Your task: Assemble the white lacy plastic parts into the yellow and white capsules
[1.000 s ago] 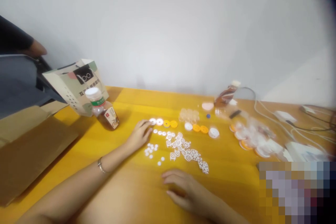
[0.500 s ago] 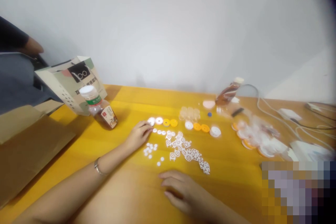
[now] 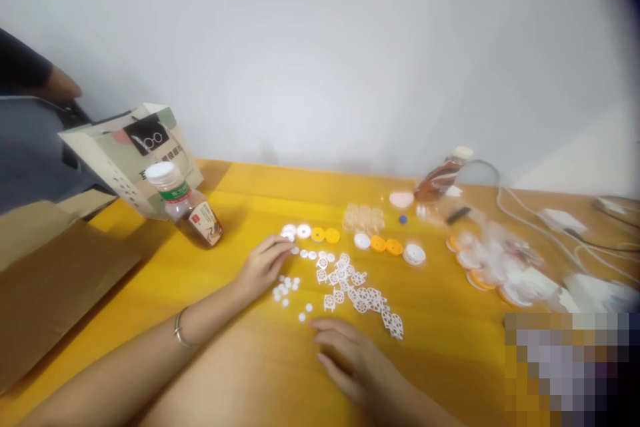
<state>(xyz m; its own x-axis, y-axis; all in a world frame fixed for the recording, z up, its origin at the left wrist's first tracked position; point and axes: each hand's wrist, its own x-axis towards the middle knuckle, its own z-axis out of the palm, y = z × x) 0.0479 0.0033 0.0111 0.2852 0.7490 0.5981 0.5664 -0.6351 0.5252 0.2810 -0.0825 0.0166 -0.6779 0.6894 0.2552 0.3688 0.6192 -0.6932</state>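
My left hand (image 3: 263,267) reaches to the left end of a row of discs, fingers together and fingertips on the near edge of a white disc (image 3: 289,231). Beside it lie another white disc (image 3: 303,231) and two yellow discs (image 3: 325,235). Small white round pieces lie in a line (image 3: 313,255) just below, and more are scattered (image 3: 287,285) near my left wrist. My right hand (image 3: 350,357) rests low over the table, fingers loosely curled and apart, holding nothing. Beyond it spreads a pile of white cut-out wheel-shaped pieces (image 3: 367,298).
At left stand a cardboard box (image 3: 60,280), a paper bag (image 3: 145,167) and a tea bottle (image 3: 187,210). To the right are more discs (image 3: 385,245), clear plastic cups (image 3: 363,218), another bottle (image 3: 443,177), bagged parts (image 3: 500,260) and cables (image 3: 500,197). A person's hand (image 3: 63,85) shows far left.
My left fingertips have shifted slightly farther onto the leftmost white disc. My right hand has moved a little right. The view has shifted slightly; the pieces lie as before.
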